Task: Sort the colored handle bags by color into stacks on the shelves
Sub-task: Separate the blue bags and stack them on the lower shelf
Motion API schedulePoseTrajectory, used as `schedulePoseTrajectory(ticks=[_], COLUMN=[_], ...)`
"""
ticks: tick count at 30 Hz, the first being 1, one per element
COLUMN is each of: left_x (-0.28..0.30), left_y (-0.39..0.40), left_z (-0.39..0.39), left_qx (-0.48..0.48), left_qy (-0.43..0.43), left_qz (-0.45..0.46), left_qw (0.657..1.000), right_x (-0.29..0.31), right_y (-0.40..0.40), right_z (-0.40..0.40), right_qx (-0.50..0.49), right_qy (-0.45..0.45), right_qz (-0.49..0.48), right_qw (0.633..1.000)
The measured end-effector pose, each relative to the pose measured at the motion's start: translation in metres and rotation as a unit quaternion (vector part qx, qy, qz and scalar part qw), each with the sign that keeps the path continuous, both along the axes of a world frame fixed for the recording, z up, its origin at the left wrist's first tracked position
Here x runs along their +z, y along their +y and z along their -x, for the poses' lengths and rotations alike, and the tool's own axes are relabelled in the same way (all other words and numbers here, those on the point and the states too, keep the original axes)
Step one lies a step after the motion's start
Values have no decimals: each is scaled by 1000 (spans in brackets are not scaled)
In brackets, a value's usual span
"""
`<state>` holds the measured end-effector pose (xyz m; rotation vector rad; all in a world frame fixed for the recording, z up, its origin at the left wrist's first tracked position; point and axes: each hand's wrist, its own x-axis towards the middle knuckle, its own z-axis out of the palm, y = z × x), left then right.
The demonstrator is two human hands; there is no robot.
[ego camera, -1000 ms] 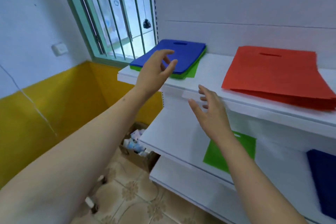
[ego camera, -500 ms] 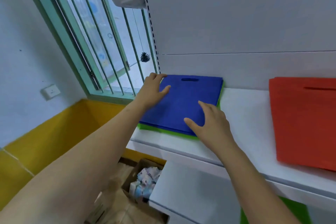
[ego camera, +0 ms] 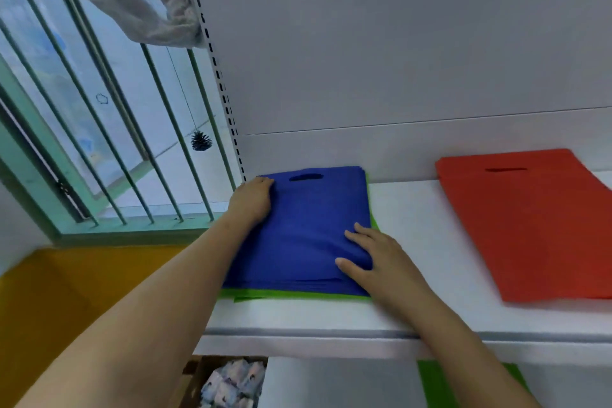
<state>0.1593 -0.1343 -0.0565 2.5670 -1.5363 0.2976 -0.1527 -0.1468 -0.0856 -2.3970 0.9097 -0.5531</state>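
A: Where do the blue bags (ego camera: 308,228) sit?

B: On the upper shelf (ego camera: 414,242), at its left end by the window (ego camera: 86,129); they lie as a flat stack on top of green bags (ego camera: 291,295), whose edges peek out at the front and right; a red stack (ego camera: 530,222) lies well apart to the right.

A: And the hands?

B: The left hand (ego camera: 253,200) curls over the stack's far left edge near the handle slot; whether it truly grips I cannot tell; the right hand (ego camera: 374,258) rests flat, fingers straight, on the near right corner.

A: How will the stack handle?

B: I judge it light, soft and floppy; thin layers likely slide on one another; lifted by one corner it would sag and fan out.

A: So where to take hold?

B: Probably at two opposite edges, pinching all blue layers together, clear of the green beneath.
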Motion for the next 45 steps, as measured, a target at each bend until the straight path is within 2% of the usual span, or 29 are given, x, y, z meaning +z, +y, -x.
schedulePoseTrajectory(ticks=[2,5,8,10,14,17,19,22,25,28,31,33,37,40,43,45], left_x=[4,18,29,40,73,91,94,90,77,55,18,-12,-72,-109,-144,-165], left_y=[4,19,35,45,55,43,30,14,7,9,13,10,-10,-34,-60,-73], left_z=[7,20,22,23,48,86,124,198,276,350,417,458,531,582,620,643], left_qx=[7,5,-17,-45,-140,-222,-284,-358,-433,-492,-529,-532,-467,-412,-411,-423], left_qy=[-62,-132,-59,11,64,124,175,220,280,360,395,415,481,508,430,393], left_qz=[20,-23,23,71,147,193,199,192,197,184,151,101,36,-29,-82,-118], left_qw=[998,991,998,996,977,948,921,887,834,771,736,731,741,756,800,808], right_x=[1,4,13,26,52,68,73,69,54,34,8,-15,-63,-93,-115,-127], right_y=[3,6,13,26,52,67,79,98,119,139,151,156,152,147,134,126], right_z=[-1,-2,1,14,55,93,123,176,240,308,379,424,501,548,591,616], right_qx=[-9,-19,-28,-44,-105,-180,-229,-316,-386,-430,-474,-517,-590,-635,-659,-672], right_qy=[-2,51,44,-25,-195,-303,-345,-422,-473,-495,-538,-549,-526,-466,-433,-410], right_qz=[11,25,23,-6,-56,-94,-117,-161,-186,-189,-193,-201,-220,-220,-208,-205], right_qw=[1000,998,998,999,974,931,903,835,769,730,669,625,572,575,578,582])
